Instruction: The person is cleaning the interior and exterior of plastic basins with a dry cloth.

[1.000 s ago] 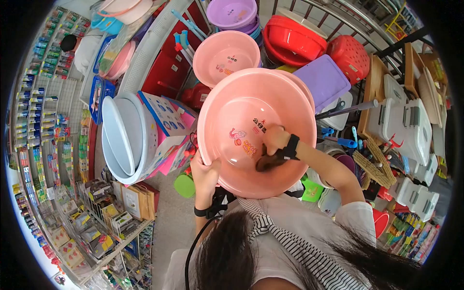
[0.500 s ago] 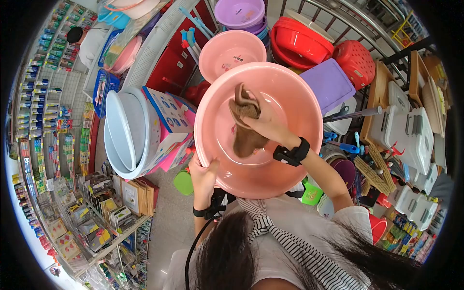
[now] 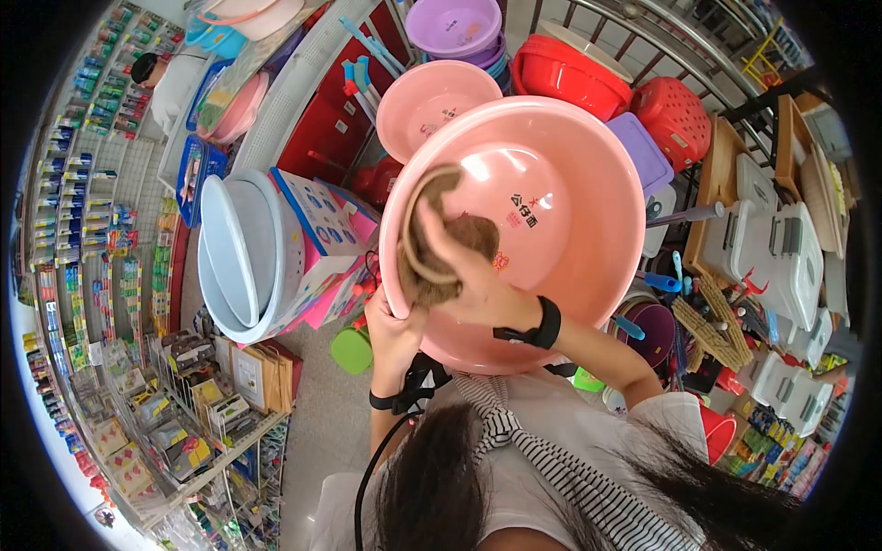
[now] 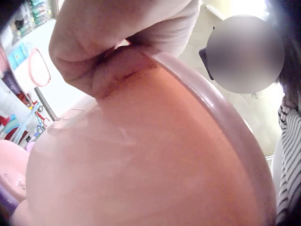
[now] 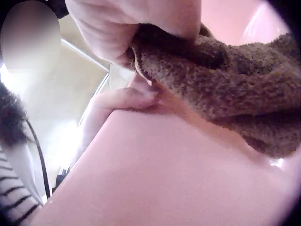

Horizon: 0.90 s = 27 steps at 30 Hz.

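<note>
A large pink basin is tilted in front of the person's chest. The left hand grips its rim at the lower left, thumb on the inner side; the left wrist view shows those fingers curled over the rim. Inside the basin, the right hand holds a brown cloth against the left inner wall, near the left hand. In the right wrist view the fuzzy cloth hangs bunched from the curled right hand, with the left thumb on the rim beyond it.
Behind the basin stand a smaller pink basin, purple basins and red basins. Pale blue tubs are at left, lidded storage boxes at right, and a green stool-like item is on the floor.
The right hand has moved the cloth from the basin's middle and lower part to its left wall. The basin has shifted and turned slightly rightward; the left hand still grips its rim.
</note>
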Motion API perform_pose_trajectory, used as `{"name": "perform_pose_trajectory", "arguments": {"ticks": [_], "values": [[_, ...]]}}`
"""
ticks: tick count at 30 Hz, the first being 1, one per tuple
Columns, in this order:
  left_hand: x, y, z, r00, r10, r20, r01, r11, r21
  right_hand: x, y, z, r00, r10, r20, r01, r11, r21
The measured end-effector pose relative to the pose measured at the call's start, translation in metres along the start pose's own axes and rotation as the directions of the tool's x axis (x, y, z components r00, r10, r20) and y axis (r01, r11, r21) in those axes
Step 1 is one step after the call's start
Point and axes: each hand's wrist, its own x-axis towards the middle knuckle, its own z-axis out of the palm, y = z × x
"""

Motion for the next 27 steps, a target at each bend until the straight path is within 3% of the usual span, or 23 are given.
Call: {"name": "perform_pose_trajectory", "arguments": {"ticks": [1, 2, 6, 8, 9, 14, 16, 18, 20, 25, 27], "values": [[0.0, 0.009, 0.007, 1.0, -0.012, -0.019, 0.011, 1.0, -0.02, 0.006, 0.003, -0.003, 0.994, -0.053, -0.1, 0.042, 0.993, -0.108], [0.0, 0.008, 0.006, 1.0, -0.008, -0.022, 0.008, 1.0, -0.021, 0.01, 0.001, -0.008, 0.994, -0.056, -0.097, 0.046, 0.993, -0.109], [-0.002, 0.001, 0.002, 1.0, -0.013, -0.017, 0.013, 1.0, 0.002, 0.01, -0.003, -0.013, 0.997, -0.042, -0.072, 0.044, 0.999, 0.028], [0.0, -0.002, 0.004, 1.0, -0.002, -0.001, 0.002, 1.0, -0.024, 0.001, -0.007, -0.013, 0.976, -0.033, 0.214, 0.06, 0.99, -0.124], [0.001, -0.003, 0.005, 1.0, 0.011, -0.019, -0.012, 0.999, -0.039, -0.005, -0.003, -0.01, 0.963, -0.02, 0.267, 0.057, 0.989, -0.133], [0.0, -0.012, -0.004, 0.997, -0.057, 0.053, 0.057, 0.998, 0.008, -0.006, 0.013, -0.01, 0.985, -0.116, 0.13, 0.153, 0.934, -0.324], [-0.004, -0.012, -0.006, 0.996, -0.075, 0.039, 0.074, 0.997, 0.013, 0.001, 0.009, -0.018, 0.989, 0.095, 0.118, -0.07, 0.978, -0.199], [-0.004, -0.012, -0.004, 0.995, -0.094, 0.024, 0.093, 0.995, 0.02, 0.005, 0.024, -0.026, 0.995, 0.056, 0.088, -0.041, 0.986, -0.159], [-0.005, -0.008, 0.0, 0.999, -0.048, -0.019, 0.047, 0.998, -0.05, 0.008, 0.036, -0.031, 0.999, -0.007, -0.052, -0.004, 0.979, -0.204], [-0.001, -0.006, 0.003, 0.995, -0.089, 0.039, 0.09, 0.996, -0.024, 0.011, 0.042, -0.02, 0.973, 0.089, -0.215, -0.117, 0.986, -0.119], [0.0, -0.006, 0.003, 0.995, -0.088, 0.05, 0.089, 0.996, -0.015, 0.007, 0.033, -0.014, 0.992, 0.127, -0.026, -0.113, 0.948, 0.299]]}}
